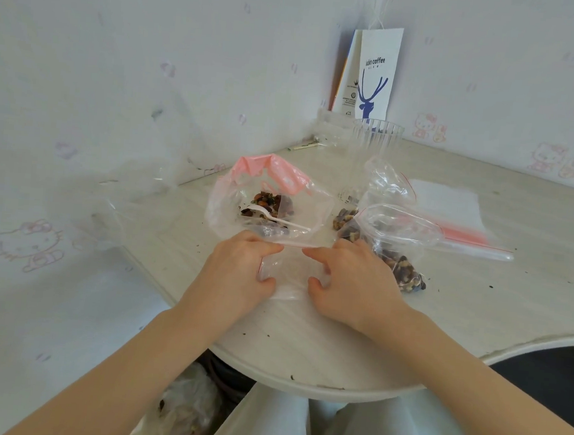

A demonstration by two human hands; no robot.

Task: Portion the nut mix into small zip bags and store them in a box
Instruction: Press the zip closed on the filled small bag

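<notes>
Far left by the wall: crumpled clear plastic sheet on the white round-edged table. Next to it: large clear plastic bag with a pink top, mouth open, lying on the table. The dark nut mix sits inside it, with a white plastic spoon resting on the mix.

Front centre: small clear zip bag, flat on the table just in front of the large bag; it looks empty. The left hand has a narrow grip on its left side, forefinger at the top edge, thumb lower down. The right hand mirrors that on the right side, grip narrow, on the same bag.

Just right of the right hand: filled small clear bags of nuts, with a clear plastic scoop lying over them. Behind: clear ribbed plastic cup and a white paper coffee bag with a blue deer print against the wall. Far right: stack of empty zip bags with red strips, flat on the table.
</notes>
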